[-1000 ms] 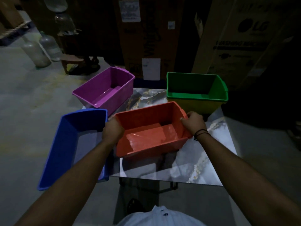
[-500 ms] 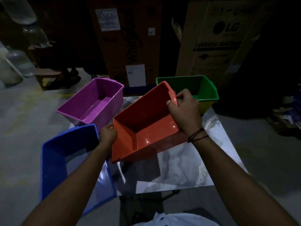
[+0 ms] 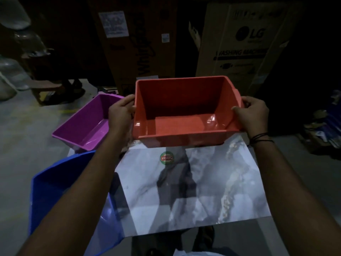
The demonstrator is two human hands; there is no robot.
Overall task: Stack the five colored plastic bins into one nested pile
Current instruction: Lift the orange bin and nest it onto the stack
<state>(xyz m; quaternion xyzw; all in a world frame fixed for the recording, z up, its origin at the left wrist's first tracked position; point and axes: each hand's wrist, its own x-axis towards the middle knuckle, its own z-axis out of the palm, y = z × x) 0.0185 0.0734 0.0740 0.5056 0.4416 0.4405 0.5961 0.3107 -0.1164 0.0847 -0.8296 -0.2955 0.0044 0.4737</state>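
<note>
I hold an orange-red bin [image 3: 184,115] level at the far side of the marble table [image 3: 193,191]. My left hand [image 3: 120,112] grips its left rim and my right hand [image 3: 251,115] grips its right rim. The bin hides the green and yellow bins that stood there earlier. A purple bin [image 3: 86,126] sits at the table's far-left corner, beside my left hand. A blue bin [image 3: 60,185] lies at the near left, partly under my left forearm.
A round green and red sticker [image 3: 167,158] lies on the marble top. Tall cardboard appliance boxes [image 3: 239,45] stand behind the table. A low wooden stool [image 3: 48,87] and water jugs are on the floor at the left. Clutter lies on the floor at the right.
The orange-red bin went from resting on the table's middle, tilted up, then moved away from me to the far right, now held level over where the green bin stood.
</note>
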